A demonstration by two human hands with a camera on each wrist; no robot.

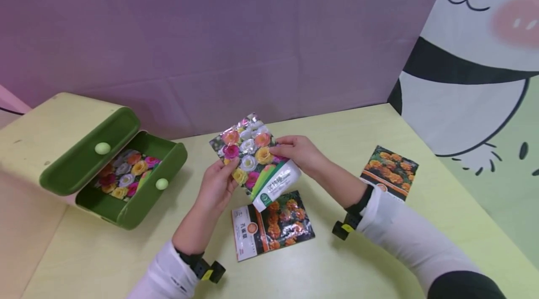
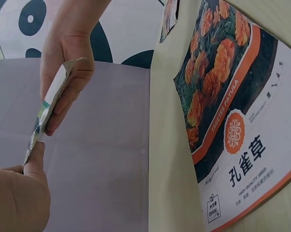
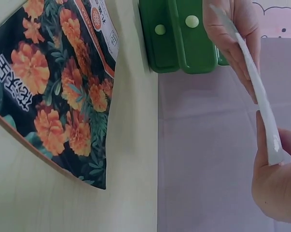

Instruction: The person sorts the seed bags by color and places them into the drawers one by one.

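Gripping a flower packet [image 1: 248, 154] aslant between two hands, the pulled-out drawer [image 1: 143, 203] off to its left

Fingers on both sides grip the packet: the left hand [image 1: 215, 184] pinches its left edge, the right hand [image 1: 301, 153] its right edge, thumbs on the printed face. Its long axis slants in the head view, from far left to near right, where the white label end lies. The drawer stands well apart to the left, so the left hand is the nearer one; inside it lies a similar packet [image 1: 126, 172]. Both wrist views show the held packet almost edge-on, raised off the desk [image 1: 328, 271]. On the desk just nearer the wearer rests a marigold packet [image 1: 280, 229], its far edge partly hidden in the head view; a second marigold packet [image 1: 389, 172] lies right of the right hand.
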